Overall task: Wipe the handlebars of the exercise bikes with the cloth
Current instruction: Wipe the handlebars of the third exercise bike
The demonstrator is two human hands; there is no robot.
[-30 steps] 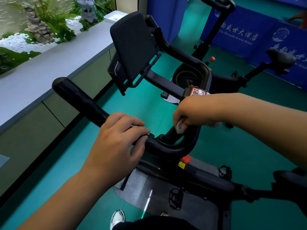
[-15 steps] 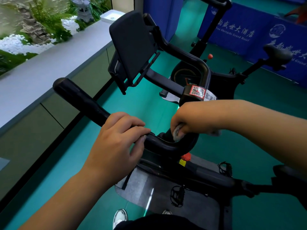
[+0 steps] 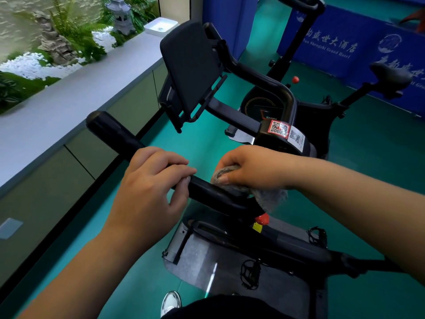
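The black handlebar (image 3: 110, 132) of the nearest exercise bike runs from upper left down to a curved bend at centre. My left hand (image 3: 149, 189) is wrapped around the bar's straight part. Just to its right, my right hand (image 3: 250, 171) presses a grey cloth (image 3: 269, 196) onto the bar at the bend, and the cloth hangs below the hand. A black tablet holder (image 3: 190, 65) stands above the bar.
A second black exercise bike (image 3: 310, 107) stands behind, its saddle (image 3: 391, 79) at right. A grey ledge (image 3: 69, 97) with plants runs along the left. Blue banners (image 3: 345, 44) line the back. The floor is green, and my shoe (image 3: 170, 302) shows at the bottom.
My right hand with the cloth has slid down along the handlebar's bend toward my left hand. More of the cloth now shows. The left hand keeps its grip.
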